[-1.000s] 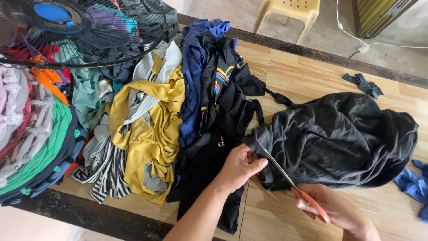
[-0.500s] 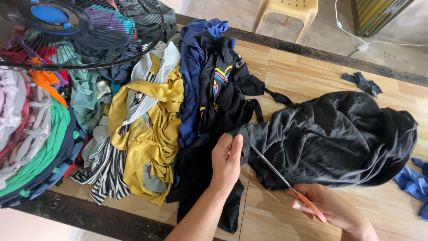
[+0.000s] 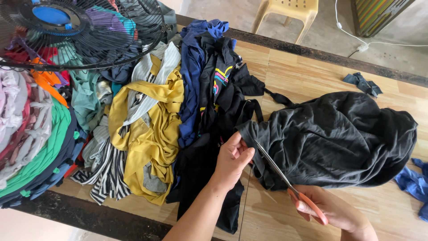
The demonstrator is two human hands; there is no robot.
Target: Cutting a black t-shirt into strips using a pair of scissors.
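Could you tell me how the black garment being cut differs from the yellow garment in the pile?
The black garment lies spread by itself on the bare wooden table, while the yellow garment is tangled into the heap. The black one is held by the left hand and met by the scissors in the right hand; the yellow one is untouched. Both are crumpled cloth.
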